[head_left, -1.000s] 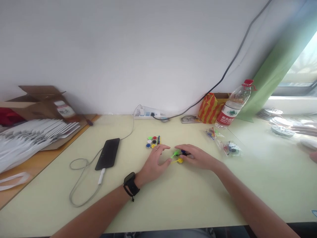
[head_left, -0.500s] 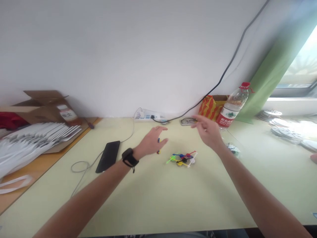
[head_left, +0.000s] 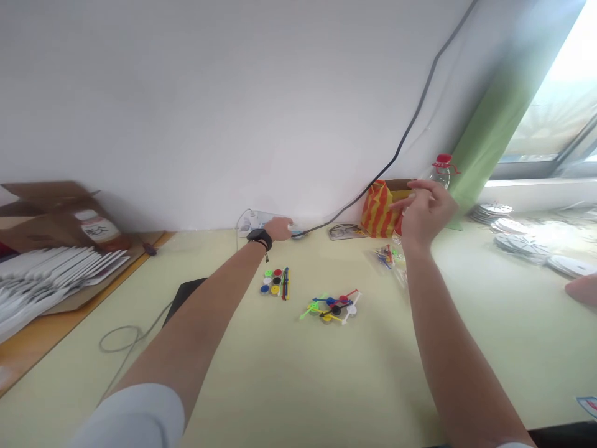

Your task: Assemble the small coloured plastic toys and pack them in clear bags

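Observation:
My left hand (head_left: 280,229) reaches to the back of the table, over the white power strip (head_left: 254,221) by the wall. Its fingers are foreshortened, so their grip cannot be made out. Raised in front of the water bottle (head_left: 441,177), my right hand (head_left: 426,214) has bent fingers held apart with nothing between them. Between my forearms lie assembled coloured arrow spinners (head_left: 333,308), in a loose cluster. Left of them, coloured round discs (head_left: 271,281) sit in rows beside a bundle of thin arrows (head_left: 286,284). A clear bag of small coloured parts (head_left: 388,255) lies left of my right wrist.
A black phone-like slab (head_left: 184,295) is partly under my left forearm. Glasses (head_left: 345,231) rest near a red-and-yellow bag (head_left: 377,208). White discs (head_left: 517,244) are stacked at right, near another person's hand (head_left: 583,289). White packets (head_left: 60,274) and a carton (head_left: 41,211) stand left.
My left hand has moved forward to the power strip, uncovering the discs and arrows. My right hand has moved right and up, in front of the bottle. The view has shifted slightly right.

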`<state>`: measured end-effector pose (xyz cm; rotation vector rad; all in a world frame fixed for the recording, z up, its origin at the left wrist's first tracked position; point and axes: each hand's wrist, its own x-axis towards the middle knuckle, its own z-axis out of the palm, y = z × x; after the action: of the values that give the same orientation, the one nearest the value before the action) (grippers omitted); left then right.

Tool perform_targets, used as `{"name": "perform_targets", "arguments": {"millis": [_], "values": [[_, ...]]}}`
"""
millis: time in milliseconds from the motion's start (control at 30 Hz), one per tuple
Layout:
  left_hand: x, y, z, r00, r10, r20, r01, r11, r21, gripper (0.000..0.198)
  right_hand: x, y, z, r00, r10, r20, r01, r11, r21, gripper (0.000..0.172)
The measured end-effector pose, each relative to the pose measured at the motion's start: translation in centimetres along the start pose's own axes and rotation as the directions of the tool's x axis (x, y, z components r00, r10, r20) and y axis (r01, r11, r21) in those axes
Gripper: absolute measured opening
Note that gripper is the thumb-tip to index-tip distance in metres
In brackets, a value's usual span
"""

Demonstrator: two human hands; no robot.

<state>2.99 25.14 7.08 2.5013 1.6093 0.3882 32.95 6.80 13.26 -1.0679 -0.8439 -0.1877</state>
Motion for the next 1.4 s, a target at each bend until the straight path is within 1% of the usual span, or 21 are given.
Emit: {"name": "perform_targets", "arguments": {"millis": [133,267,433,533,600,633,700,767,833,867,933,1000,1033,1067,1100,1133,1200,1233,1300,1367,1400], "values": [[1.3,0.0,-0.2,0.999,-0.007,-0.044,0.008,1.000,0.015,0.016,0.9,0.3,-0.1,0.989,-0.129,0.073,0.120,0.986,0.116,0.030],[1.3,0.4,-1.6,0.988,0.048,-0.147,-0.047,0.999,0.013,0.009,1.3,0.9,-0.5,0.992,-0.121,0.041,0.106,0.959,0.264,0.026],[-0.5,0.7,-4.1,0.949,0.121,-0.292,-0.129,0.992,-0.009,0.011,1.6,1.1,-0.5,0.988,-0.105,-0.111,0.134,0.944,0.303,0.014],[-2.4,1.1,-5.5,0.924,0.144,-0.355,-0.169,0.985,-0.040,0.011,1.6,1.1,-0.2,0.989,-0.083,-0.123,0.115,0.952,0.282,0.009],[-4.1,1.5,-6.4,0.896,0.183,-0.405,-0.244,0.964,-0.104,0.010,1.5,1.2,0.0,0.995,-0.070,-0.074,0.089,0.949,0.302,0.009],[-5.0,1.7,-6.9,0.882,0.199,-0.428,-0.286,0.946,-0.150,0.010,1.5,1.2,0.0,0.997,-0.072,-0.015,0.073,0.944,0.323,0.009],[-7.2,2.2,-7.8,0.880,0.204,-0.429,-0.327,0.915,-0.237,0.013,1.3,0.9,0.0,0.981,-0.090,0.172,0.023,0.933,0.358,0.008],[-9.5,2.6,-8.8,0.909,0.195,-0.369,-0.332,0.875,-0.353,0.020,1.1,0.4,-0.2,0.908,-0.117,0.402,-0.030,0.940,0.341,0.007],[-11.8,2.7,-9.8,0.949,0.182,-0.259,-0.285,0.847,-0.448,0.040,0.8,-0.5,-0.5,0.788,-0.138,0.600,-0.021,0.968,0.251,0.007],[-12.8,2.6,-10.3,0.959,0.173,-0.226,-0.262,0.846,-0.464,0.049,0.6,-0.9,-0.6,0.712,-0.133,0.690,0.002,0.982,0.187,0.008],[-14.6,2.3,-11.2,0.975,0.152,-0.161,-0.211,0.861,-0.463,0.059,0.1,-1.4,-0.8,0.518,-0.075,0.852,0.048,0.997,0.059,0.020],[-15.9,1.7,-11.6,0.982,0.136,-0.129,-0.179,0.881,-0.438,0.056,-0.7,-1.5,-0.7,0.283,0.019,0.959,0.074,0.996,-0.042,0.034],[-16.4,1.5,-11.7,0.985,0.134,-0.112,-0.169,0.887,-0.430,0.052,-1.1,-1.4,-0.6,0.188,0.057,0.980,0.093,0.993,-0.075,0.036],[-16.7,1.2,-11.8,0.987,0.137,-0.088,-0.162,0.889,-0.428,0.047,-1.6,-1.2,-0.4,0.121,0.083,0.989,0.124,0.987,-0.098,0.038],[-17.0,1.1,-11.7,0.988,0.144,-0.060,-0.156,0.887,-0.434,0.042,-2.1,-1.0,-0.1,0.089,0.094,0.992,0.166,0.980,-0.108,0.040],[-17.2,1.0,-11.7,0.988,0.152,-0.036,-0.152,0.881,-0.448,0.040,-2.6,-0.9,0.2,0.083,0.085,0.993,0.209,0.973,-0.101,0.038],[-17.5,1.1,-11.6,0.985,0.171,-0.002,-0.150,0.859,-0.490,0.040,-3.6,-0.9,0.9,0.091,0.014,0.996,0.251,0.967,-0.036,0.033],[-17.5,1.3,-11.6,0.983,0.185,0.015,-0.151,0.844,-0.515,0.043,-4.1,-1.1,1.2,0.100,-0.030,0.994,0.238,0.971,0.005,0.034],[-17.7,2.0,-11.4,0.973,0.226,0.051,-0.158,0.810,-0.565,0.050,-5.0,-2.0,1.7,0.142,-0.091,0.986,0.143,0.987,0.070,0.033],[-17.8,2.8,-11.2,0.957,0.276,0.090,-0.167,0.777,-0.607,0.058,-5.8,-3.2,2.0,0.204,-0.095,0.974,-0.008,0.995,0.099,0.027],[-17.8,3.3,-11.0,0.949,0.298,0.103,-0.172,0.764,-0.622,0.061,-6.1,-3.8,2.1,0.224,-0.089,0.971,-0.091,0.990,0.112,0.032]]}}
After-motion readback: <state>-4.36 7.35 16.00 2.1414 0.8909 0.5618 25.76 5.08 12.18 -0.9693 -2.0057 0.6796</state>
